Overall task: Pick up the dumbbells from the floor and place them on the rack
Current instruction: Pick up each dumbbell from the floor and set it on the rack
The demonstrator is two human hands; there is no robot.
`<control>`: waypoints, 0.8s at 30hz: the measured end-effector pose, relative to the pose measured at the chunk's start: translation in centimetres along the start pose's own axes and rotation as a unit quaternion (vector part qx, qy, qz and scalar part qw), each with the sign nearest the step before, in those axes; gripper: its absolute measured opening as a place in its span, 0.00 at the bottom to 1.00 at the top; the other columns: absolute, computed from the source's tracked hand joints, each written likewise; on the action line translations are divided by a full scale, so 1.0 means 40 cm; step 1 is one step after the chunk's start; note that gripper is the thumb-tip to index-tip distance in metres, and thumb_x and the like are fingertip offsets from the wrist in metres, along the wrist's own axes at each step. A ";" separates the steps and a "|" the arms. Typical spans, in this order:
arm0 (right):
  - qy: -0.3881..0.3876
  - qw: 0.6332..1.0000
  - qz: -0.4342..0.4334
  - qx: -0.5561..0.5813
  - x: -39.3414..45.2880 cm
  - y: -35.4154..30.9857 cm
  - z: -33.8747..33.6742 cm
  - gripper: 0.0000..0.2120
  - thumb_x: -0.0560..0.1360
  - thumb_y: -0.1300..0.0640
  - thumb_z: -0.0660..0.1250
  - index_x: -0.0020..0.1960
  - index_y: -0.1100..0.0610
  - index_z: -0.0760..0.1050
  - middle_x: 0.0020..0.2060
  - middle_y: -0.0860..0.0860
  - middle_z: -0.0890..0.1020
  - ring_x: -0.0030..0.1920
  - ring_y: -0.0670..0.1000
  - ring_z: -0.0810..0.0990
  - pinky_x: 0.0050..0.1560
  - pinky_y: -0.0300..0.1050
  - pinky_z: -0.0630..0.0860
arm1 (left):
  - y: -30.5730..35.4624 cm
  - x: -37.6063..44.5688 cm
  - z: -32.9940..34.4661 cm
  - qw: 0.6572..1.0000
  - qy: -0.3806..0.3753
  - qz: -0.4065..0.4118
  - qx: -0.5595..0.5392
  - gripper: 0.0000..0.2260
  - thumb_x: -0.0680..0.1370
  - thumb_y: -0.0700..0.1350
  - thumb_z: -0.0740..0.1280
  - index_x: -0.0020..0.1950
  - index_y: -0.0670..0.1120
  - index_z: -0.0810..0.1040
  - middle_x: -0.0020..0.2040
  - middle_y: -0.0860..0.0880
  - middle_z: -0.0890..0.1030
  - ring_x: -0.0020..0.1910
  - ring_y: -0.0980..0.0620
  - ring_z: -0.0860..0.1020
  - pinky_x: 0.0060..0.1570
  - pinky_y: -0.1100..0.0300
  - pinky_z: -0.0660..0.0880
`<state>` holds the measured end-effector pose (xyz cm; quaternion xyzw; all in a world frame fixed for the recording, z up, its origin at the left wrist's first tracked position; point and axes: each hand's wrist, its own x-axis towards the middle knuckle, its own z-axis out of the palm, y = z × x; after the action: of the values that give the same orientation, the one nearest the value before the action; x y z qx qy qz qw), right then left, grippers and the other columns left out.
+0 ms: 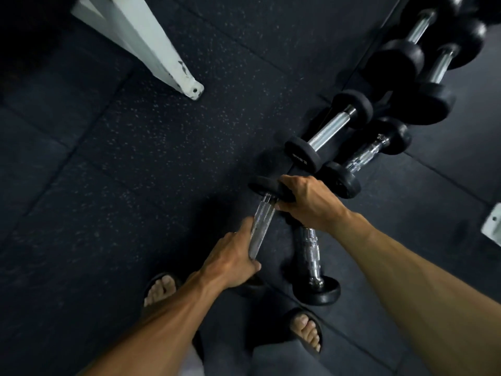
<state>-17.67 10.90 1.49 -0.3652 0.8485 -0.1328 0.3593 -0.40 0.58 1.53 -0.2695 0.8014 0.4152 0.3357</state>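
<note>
My left hand (235,256) is closed around the lower part of the chrome handle of a small black dumbbell (261,223). My right hand (309,203) grips the far black head of that same dumbbell, near its edge. A second dumbbell (311,256) lies on the floor just right of it, its upper end hidden under my right hand. Two more dumbbells, one with a bright handle (329,130) and one darker (364,156), lie beyond. Bigger dumbbells (417,36) sit in a row at the top right; the rack itself is too dark to make out.
The floor is dark speckled rubber tile (135,158). A white metal frame leg (162,52) slants down at the top left. A white bracket (492,225) shows at the right edge. My feet in dark sandals (160,291) stand just below the dumbbells.
</note>
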 end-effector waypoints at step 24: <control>-0.008 0.952 -0.266 -0.151 -0.254 -1.051 -0.953 0.12 0.72 0.51 0.71 0.52 0.55 0.75 0.44 0.50 0.81 0.48 0.56 0.79 0.46 0.49 0.73 | 0.350 -0.931 -0.830 0.967 0.215 -0.028 -0.131 0.35 0.69 0.48 0.77 0.67 0.54 0.59 0.51 0.49 0.78 0.47 0.51 0.79 0.48 0.56 0.78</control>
<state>-17.73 -12.61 54.14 -0.6283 0.7281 -0.0912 0.2584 2.68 -14.67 50.94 -0.4165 0.7857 0.4390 0.1287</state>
